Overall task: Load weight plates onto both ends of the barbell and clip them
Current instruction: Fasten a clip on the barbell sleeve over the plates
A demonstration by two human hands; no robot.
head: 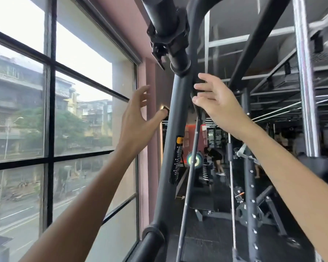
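Note:
A thick black barbell sleeve [159, 14] comes down from the top of the view, with a black clip collar [169, 36] clamped around it, its lever hanging at the left. The sleeve's end meets a slanted dark grey frame tube [170, 133]. My left hand [138, 114] is raised left of the tube with fingers spread, its thumb close to the tube, and holds nothing. My right hand [214, 103] is right of the tube, just below the sleeve end. Its fingers curl around the top of a thin black rod [189, 176] behind the tube. No plate shows on the sleeve.
A large window [49, 129] fills the left side. Rack uprights [252, 186] and a chrome post [307, 91] stand at the right. Farther back a loaded barbell with a coloured plate [194, 160] sits near a bent-over person [215, 156].

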